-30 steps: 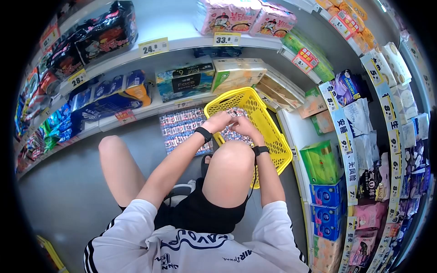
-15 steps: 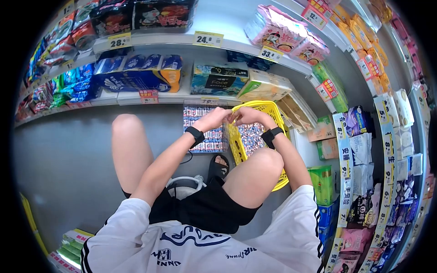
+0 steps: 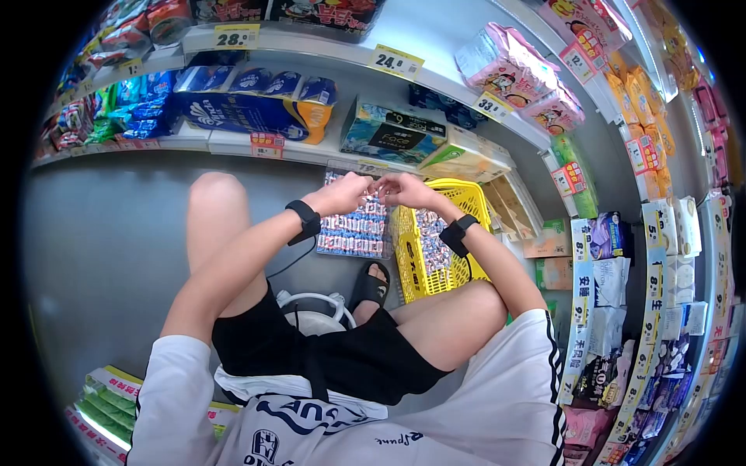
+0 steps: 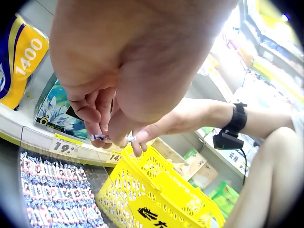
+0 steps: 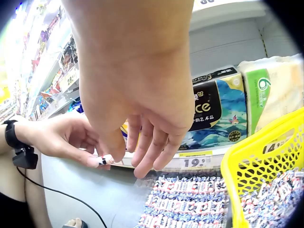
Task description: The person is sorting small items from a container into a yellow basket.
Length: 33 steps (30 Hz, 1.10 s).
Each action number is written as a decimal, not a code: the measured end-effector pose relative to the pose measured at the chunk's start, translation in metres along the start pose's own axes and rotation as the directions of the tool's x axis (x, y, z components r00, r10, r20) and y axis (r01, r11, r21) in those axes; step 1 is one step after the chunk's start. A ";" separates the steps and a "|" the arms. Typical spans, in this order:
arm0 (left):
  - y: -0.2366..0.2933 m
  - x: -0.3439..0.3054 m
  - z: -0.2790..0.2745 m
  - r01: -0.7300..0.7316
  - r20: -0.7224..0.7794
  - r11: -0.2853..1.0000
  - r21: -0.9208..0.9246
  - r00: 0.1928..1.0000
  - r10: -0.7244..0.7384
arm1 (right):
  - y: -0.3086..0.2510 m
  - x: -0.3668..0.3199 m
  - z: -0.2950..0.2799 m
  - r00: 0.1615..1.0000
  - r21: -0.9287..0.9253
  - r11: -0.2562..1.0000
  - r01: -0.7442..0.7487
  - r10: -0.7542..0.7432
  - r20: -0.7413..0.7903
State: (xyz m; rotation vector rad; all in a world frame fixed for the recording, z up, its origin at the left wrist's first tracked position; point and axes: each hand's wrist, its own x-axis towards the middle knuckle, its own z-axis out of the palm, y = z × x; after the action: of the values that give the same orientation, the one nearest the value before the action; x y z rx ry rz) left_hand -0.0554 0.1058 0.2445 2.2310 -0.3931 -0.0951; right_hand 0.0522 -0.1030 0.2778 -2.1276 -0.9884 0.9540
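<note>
In the head view my left hand (image 3: 346, 194) and right hand (image 3: 408, 192) meet over the right side of a clear tray (image 3: 329, 166). Between the fingertips is a small twist-wrapped candy (image 4: 99, 138), white with blue and red print. Left thumb and fingers pinch it; it also shows in the right wrist view as a wrapped candy (image 5: 105, 160). My right thumb and forefinger pinch its other end, the remaining fingers hanging loosely. Rows of matching candies (image 3: 350, 242) fill the tray. Beside it, a yellow basket (image 3: 406, 268) contains a loose heap of candies (image 3: 437, 241).
Shelves with boxed tissues (image 3: 395, 133), a blue multipack (image 3: 249, 105) and price tags run behind the tray. More packaged goods (image 3: 606, 272) line the right side. My bent knees, sandalled foot (image 3: 369, 287) and a white stool (image 3: 315, 311) are close below.
Both hands have risen out of the basket and shifted left over the tray, fingertips still together. The head view has turned, and my right knee has swung right, away from the basket's front.
</note>
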 end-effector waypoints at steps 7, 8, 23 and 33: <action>-0.016 -0.015 0.023 -0.072 -0.008 0.976 0.205 0.997 0.075 | 0.000 0.013 0.023 1.000 0.270 0.963 -0.021 0.015 0.022; -0.013 -0.015 0.026 -0.040 -0.014 0.992 0.116 0.999 0.042 | 0.001 0.009 0.026 0.997 0.288 0.954 -0.080 0.078 0.018; -0.035 -0.006 0.059 0.041 -0.172 0.999 -0.033 0.984 -0.046 | 0.035 0.002 0.048 0.979 0.111 0.978 -0.179 0.188 -0.078; -0.014 -0.021 0.052 0.027 -0.189 1.000 -0.005 0.981 -0.028 | 0.046 0.010 0.057 0.956 0.086 0.953 -0.292 0.294 -0.006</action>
State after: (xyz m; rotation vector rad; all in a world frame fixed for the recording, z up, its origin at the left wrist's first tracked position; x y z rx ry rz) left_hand -0.0819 0.0817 0.1993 2.2200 -0.2576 0.1019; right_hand 0.0292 -0.1073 0.2081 -2.2459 -0.6200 1.0933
